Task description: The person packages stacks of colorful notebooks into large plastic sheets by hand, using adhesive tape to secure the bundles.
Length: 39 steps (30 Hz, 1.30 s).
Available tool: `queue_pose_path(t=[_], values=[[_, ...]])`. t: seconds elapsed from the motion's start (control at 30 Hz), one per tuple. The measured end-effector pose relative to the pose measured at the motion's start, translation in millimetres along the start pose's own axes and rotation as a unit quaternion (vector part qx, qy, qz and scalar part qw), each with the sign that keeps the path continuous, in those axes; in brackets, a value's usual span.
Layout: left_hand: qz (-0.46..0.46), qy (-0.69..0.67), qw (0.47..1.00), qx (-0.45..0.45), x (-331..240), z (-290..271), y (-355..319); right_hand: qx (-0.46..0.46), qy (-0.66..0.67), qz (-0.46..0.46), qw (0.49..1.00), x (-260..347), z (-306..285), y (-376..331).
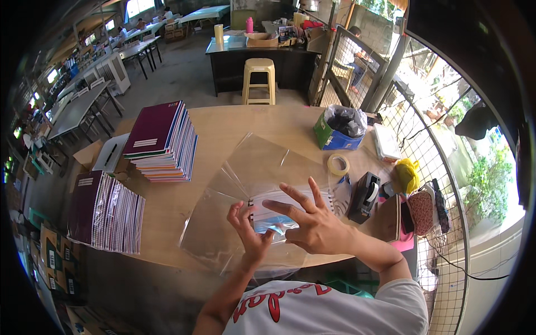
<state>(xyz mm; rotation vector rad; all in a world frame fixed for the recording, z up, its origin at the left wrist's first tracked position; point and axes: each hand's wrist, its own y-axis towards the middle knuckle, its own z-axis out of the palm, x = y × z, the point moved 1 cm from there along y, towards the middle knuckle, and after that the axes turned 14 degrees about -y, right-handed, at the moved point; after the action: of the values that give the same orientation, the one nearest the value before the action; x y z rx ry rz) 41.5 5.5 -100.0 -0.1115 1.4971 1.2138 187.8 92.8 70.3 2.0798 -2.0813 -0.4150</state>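
A spiral-bound notebook with a white page and a blue patch lies near the table's front edge, partly hidden beneath my hands. Clear plastic sheets spread around and under it, fanning out to the left and away from me. My left hand is at the notebook's left side, fingers loosely bent and apart. Over its right part hovers my right hand, palm down with fingers spread. Neither hand visibly grips anything; whether the left fingertips touch the plastic I cannot tell.
On the left stand a tall stack of purple-topped notebooks and a plastic-wrapped stack. To the right are a box with a plastic liner, a tape roll, a black tape dispenser and pouches. A stool stands beyond.
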Motion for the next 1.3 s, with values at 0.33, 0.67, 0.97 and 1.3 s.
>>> queue_pose_path(t=[0.33, 0.67, 0.97, 1.3], values=[[0.079, 0.265, 0.903, 0.33, -28.2, -15.2, 25.3, -0.093, -0.226, 0.276, 0.93, -150.3, -40.2, -22.9], [0.072, 0.327, 0.805, 0.49, -57.2, 1.7, 60.7, 0.189, -0.161, -0.107, 0.963, -129.8, -25.6, -19.8], [0.065, 0.349, 0.827, 0.435, -65.1, 42.7, 21.3, 0.216, -0.054, -0.172, 0.96, -107.6, 42.8, 49.9], [-0.009, 0.347, 0.815, 0.464, -67.4, 52.9, 25.8, 0.226, 0.012, -0.156, 0.962, -116.8, 61.5, 51.7]])
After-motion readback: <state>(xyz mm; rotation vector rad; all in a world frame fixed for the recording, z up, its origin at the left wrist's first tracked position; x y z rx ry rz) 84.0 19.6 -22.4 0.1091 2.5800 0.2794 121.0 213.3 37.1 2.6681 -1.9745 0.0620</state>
